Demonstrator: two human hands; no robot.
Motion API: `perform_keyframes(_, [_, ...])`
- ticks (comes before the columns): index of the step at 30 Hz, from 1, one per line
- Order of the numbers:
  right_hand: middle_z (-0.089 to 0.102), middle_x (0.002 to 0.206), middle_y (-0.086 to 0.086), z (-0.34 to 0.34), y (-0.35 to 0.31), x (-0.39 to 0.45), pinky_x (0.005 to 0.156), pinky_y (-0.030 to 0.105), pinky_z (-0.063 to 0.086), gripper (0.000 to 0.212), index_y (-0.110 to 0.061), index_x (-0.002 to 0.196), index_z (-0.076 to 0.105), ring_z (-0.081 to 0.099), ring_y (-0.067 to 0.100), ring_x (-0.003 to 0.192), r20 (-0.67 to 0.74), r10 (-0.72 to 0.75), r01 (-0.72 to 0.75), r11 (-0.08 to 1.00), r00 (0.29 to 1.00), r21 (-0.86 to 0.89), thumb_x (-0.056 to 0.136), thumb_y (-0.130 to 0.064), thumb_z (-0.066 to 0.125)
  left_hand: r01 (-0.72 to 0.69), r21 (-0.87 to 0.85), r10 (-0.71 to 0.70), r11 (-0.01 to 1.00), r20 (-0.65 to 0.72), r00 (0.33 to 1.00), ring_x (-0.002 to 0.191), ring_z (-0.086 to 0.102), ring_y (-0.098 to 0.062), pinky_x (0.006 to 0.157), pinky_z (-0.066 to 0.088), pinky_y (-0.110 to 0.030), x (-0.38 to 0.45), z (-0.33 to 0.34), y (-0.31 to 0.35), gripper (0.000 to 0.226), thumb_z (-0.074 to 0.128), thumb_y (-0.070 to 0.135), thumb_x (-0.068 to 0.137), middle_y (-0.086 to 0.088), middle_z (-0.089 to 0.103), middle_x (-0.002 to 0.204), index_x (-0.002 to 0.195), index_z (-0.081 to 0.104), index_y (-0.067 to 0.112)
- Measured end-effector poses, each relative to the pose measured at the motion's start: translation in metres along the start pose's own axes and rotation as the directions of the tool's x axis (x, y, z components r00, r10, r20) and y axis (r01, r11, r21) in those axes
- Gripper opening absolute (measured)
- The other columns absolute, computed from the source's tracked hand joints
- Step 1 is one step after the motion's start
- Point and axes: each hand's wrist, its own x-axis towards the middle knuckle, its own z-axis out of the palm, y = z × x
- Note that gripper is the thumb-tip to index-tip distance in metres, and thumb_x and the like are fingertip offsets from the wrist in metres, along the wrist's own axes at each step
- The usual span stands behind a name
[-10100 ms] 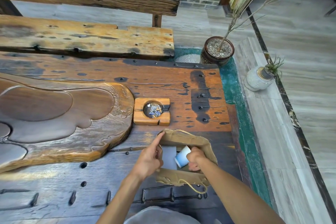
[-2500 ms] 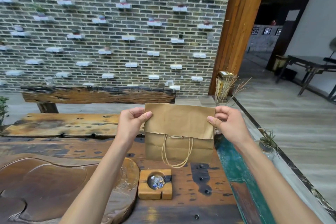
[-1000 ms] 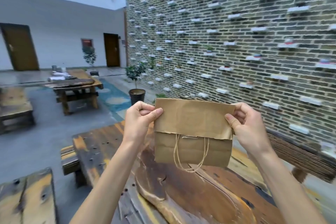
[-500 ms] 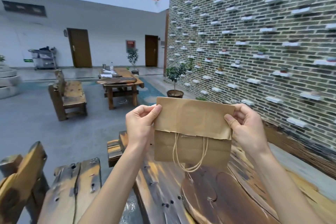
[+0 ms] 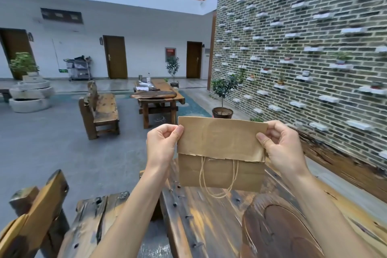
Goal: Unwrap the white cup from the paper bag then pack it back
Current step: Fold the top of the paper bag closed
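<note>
The brown paper bag [image 5: 219, 153] hangs in the air above the wooden table [image 5: 209, 216], its top folded over toward me. Twine handles dangle from under the fold. My left hand [image 5: 162, 142] pinches the folded top at its left edge. My right hand [image 5: 280, 144] pinches the right edge. The white cup is not visible; the closed bag hides whatever is inside.
A wooden bench [image 5: 41, 216] stands at the lower left. Further off are another bench [image 5: 98, 109], a second table [image 5: 157, 96] and a potted plant [image 5: 223, 98]. A brick wall [image 5: 303, 48] with small white shelves runs along the right.
The view has swung left across the hall, from the brick wall to the far tables and doors. Both hands keep the folded bag held up in the same grip.
</note>
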Motion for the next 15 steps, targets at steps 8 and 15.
perform_keyframes(8, [0.075, 0.089, 0.004, 0.051, 0.065, 0.111, 0.079, 0.036, 0.059, 0.02, -0.014, 0.095, 0.067, 0.069, 0.014, 0.082, -0.009, 0.018, -0.018, 1.0, 1.0, 0.022, 0.092, 0.005, 0.061, -0.021, 0.052, 0.018, 0.998, 0.053, 0.998, 0.069, 0.054, -0.012, 0.069, 0.044, -0.035, 0.126, 0.03, -0.07, 0.015, 0.066, 0.013, 0.09, -0.003, 0.064, 0.071, 0.077, 0.066, 0.004])
perform_keyframes(15, [0.073, 0.086, 0.0, 0.085, 0.122, 0.195, 0.075, 0.029, 0.058, 0.025, -0.017, 0.089, 0.066, 0.068, 0.011, 0.079, -0.089, 0.053, -0.051, 0.999, 0.995, 0.014, 0.091, 0.008, 0.061, -0.033, 0.052, 0.026, 0.998, 0.139, 0.99, 0.062, 0.053, -0.003, 0.059, 0.044, -0.021, 0.229, 0.069, -0.123, 0.014, 0.065, 0.009, 0.09, 0.001, 0.062, 0.068, 0.084, 0.067, -0.003])
